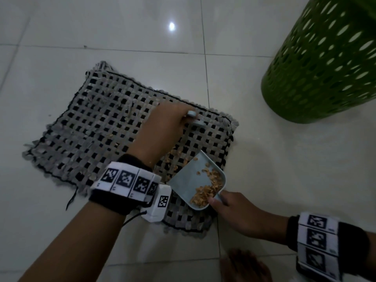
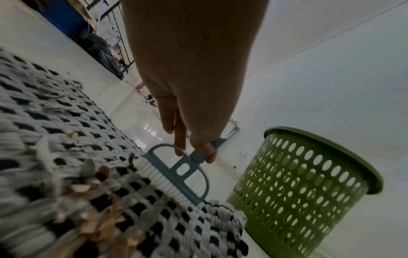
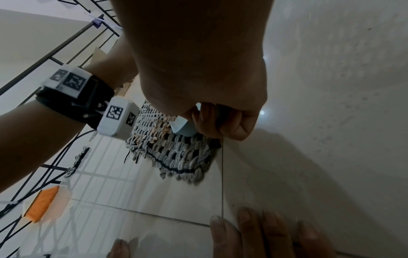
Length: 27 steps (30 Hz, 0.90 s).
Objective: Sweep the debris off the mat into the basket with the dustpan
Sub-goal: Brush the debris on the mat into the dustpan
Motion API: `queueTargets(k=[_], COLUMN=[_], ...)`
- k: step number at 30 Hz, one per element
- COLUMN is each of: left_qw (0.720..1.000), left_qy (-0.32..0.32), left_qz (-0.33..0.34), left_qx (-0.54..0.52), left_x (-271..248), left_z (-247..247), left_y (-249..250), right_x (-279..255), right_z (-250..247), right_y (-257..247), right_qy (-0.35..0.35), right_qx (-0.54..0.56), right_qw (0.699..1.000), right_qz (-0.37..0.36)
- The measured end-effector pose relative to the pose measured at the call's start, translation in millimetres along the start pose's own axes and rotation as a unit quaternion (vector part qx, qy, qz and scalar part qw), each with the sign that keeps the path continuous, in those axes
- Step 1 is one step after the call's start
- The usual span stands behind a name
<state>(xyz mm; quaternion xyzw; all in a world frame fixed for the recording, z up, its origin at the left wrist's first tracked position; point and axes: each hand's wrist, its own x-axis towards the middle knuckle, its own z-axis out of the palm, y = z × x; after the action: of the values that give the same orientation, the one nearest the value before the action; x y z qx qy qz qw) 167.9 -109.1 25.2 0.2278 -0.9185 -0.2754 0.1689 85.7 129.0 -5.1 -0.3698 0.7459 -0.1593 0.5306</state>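
Debris [image 1: 207, 189], tan flakes, is lying partly heaped in the pale blue dustpan [image 1: 198, 181] and partly scattered on the woven grey-and-black mat [image 1: 97, 127] just beside the pan's open edge. The right hand [image 1: 234, 212] is grasping the dustpan's rear end, its grip curled around it. The left hand [image 2: 194, 111] is pinching the handle of a small blue brush [image 2: 176, 174], bristles touching the mat. A green basket [image 1: 325, 62] is standing on the tiled floor [image 1: 61, 37], near the mat's corner.

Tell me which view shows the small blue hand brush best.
The left wrist view: the small blue hand brush shows whole, white bristles on the woven grey-and-black mat. The head view shows only its handle end past the left hand; the right wrist view shows none.
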Motion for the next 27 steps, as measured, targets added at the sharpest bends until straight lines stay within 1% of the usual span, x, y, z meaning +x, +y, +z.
queueTargets(k=[3, 5, 6, 7, 9, 11, 12, 13, 15, 18, 21, 25, 27], left_qw=[1.0, 0.998, 0.998, 0.998, 1.0, 0.995, 0.99, 0.987, 0.982, 0.978, 0.979, 0.982, 0.983], left_qy=[-0.028, -0.058, -0.061, -0.05, 0.013, 0.082, 0.1, 0.104, 0.087, 0.055, 0.027, 0.01, -0.02], left_qz=[0.003, -0.01, -0.017, -0.021, -0.028, -0.056, -0.076, -0.091, -0.11, -0.133, -0.116, -0.07, -0.064], left_qx=[0.007, 0.004, -0.002, -0.009, -0.006, 0.033, 0.059, 0.085, 0.128, 0.148, 0.167, 0.174, 0.168], left_x=[-26, -45, -53, -58, -65, -70, -72, -74, -78, -90, -104, -115, -119], left_z=[0, -6, -10, -16, -27, -34, -35, -33, -22, -2, 15, 30, 37], left_y=[0, -1, -3, -4, -6, -7, -7, -8, -7, 5, 26, 54, 67], right_x=[1, 1, 1, 1, 1, 0, -1, -2, -3, -3, -4, -3, -2], right_z=[0, 0, -1, -2, -5, -8, -11, -13, -17, -19, -21, -24, -24], right_y=[1, 1, 2, 2, 1, 1, 0, 0, -1, -1, 0, 0, 1], right_qy=[0.004, 0.012, 0.015, 0.013, 0.01, 0.007, 0.007, 0.005, 0.002, -0.003, -0.012, -0.019, -0.021], right_qx=[-0.004, -0.019, -0.029, -0.036, -0.047, -0.058, -0.059, -0.057, -0.064, -0.08, -0.087, -0.096, -0.098], right_qw=[1.0, 1.0, 0.999, 0.999, 0.999, 0.998, 0.998, 0.998, 0.998, 0.996, 0.996, 0.995, 0.995], right_qz=[0.002, 0.005, 0.006, 0.007, 0.003, 0.011, 0.017, 0.021, 0.023, 0.03, 0.032, 0.029, 0.027])
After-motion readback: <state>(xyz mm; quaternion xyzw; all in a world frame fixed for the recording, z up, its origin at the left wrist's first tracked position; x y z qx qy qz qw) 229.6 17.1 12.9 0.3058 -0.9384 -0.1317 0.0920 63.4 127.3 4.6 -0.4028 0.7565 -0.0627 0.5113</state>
